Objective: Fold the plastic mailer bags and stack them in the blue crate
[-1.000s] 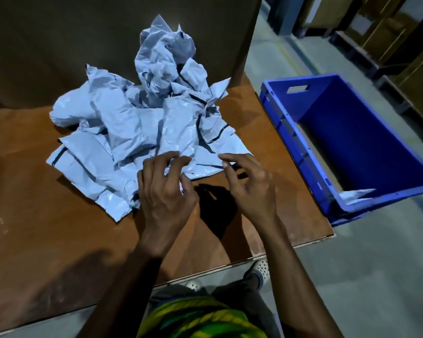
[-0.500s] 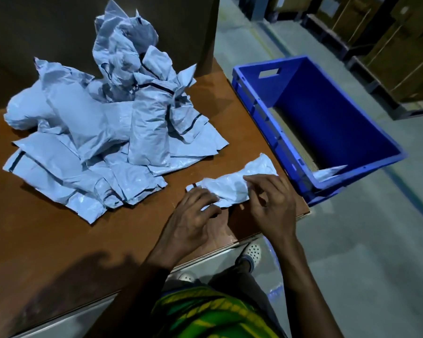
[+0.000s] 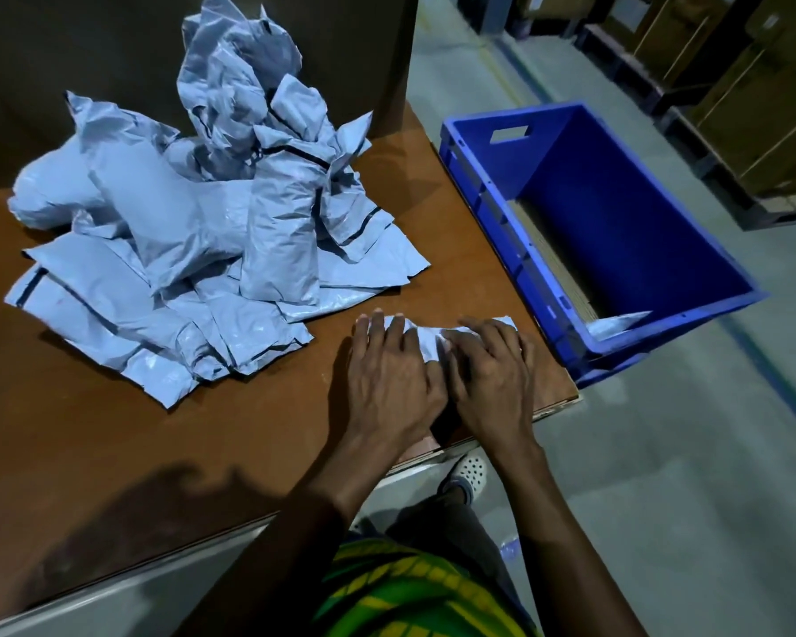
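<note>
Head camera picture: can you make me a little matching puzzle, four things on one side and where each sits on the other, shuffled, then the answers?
1. blue crate
2. crumpled mailer pile
3. mailer being folded
4. pale mailer

A. under the left hand and right hand, at the table's near right corner
B. beside the table, to its right
C. inside the crate, near corner
D. heaped on the table, left of the hands

Pairs: 1-B, 2-D, 3-A, 4-C.
</note>
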{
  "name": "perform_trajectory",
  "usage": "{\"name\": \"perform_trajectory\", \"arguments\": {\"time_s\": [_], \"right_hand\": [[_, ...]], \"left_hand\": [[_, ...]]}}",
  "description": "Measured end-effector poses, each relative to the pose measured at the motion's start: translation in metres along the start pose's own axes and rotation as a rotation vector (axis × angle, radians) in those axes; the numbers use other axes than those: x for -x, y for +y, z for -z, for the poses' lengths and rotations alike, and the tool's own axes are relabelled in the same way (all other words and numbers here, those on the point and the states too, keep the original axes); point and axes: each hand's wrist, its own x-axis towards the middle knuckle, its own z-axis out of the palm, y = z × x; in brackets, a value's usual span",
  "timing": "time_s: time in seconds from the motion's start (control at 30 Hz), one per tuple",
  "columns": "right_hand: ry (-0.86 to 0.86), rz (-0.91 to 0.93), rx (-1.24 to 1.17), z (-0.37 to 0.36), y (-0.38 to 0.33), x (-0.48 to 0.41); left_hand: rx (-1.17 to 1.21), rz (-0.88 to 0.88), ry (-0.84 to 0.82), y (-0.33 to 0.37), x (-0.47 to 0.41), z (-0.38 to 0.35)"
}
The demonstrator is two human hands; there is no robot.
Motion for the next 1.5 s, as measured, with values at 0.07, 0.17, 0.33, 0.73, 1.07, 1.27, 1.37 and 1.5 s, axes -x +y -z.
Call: {"name": "perform_trajectory", "arguments": {"time_s": [0.07, 0.17, 0.33, 0.73, 1.07, 1.27, 1.37, 1.5], "right_hand": [[-0.019, 0.022, -0.008, 0.000, 0.002, -0.002], [-0.091, 0.008, -0.005, -0.001, 0.013, 0.012], [-0.020, -0.052, -0.100, 0.009, 0.008, 0.016], [-0.270, -0.088, 0.010, -0.013, 0.010, 0.043], [-0.371, -0.139, 0.078, -0.014, 0.009, 0.040], [-0.447, -0.194, 0.078, -0.035, 0.013, 0.002], [-0.362, -0.169, 0.018, -0.025, 0.015, 0.023], [-0.349, -0.193, -0.028, -0.018, 0.016, 0.030]], "left_hand": [[-0.006, 0.010, 0.016, -0.007, 0.005, -0.007], [0.035, 0.011, 0.072, -0.027, 0.019, -0.021], [0.109, -0.104, 0.280, -0.025, 0.032, -0.018], [-0.064, -0.127, 0.007, -0.012, 0.032, -0.067], [-0.114, -0.005, -0.136, -0.008, 0.025, -0.061], [-0.035, -0.113, -0.047, -0.043, -0.018, -0.066], [-0.002, -0.154, 0.028, -0.045, 0.007, -0.063], [0.058, -0.103, 0.073, -0.050, 0.032, -0.048]]}}
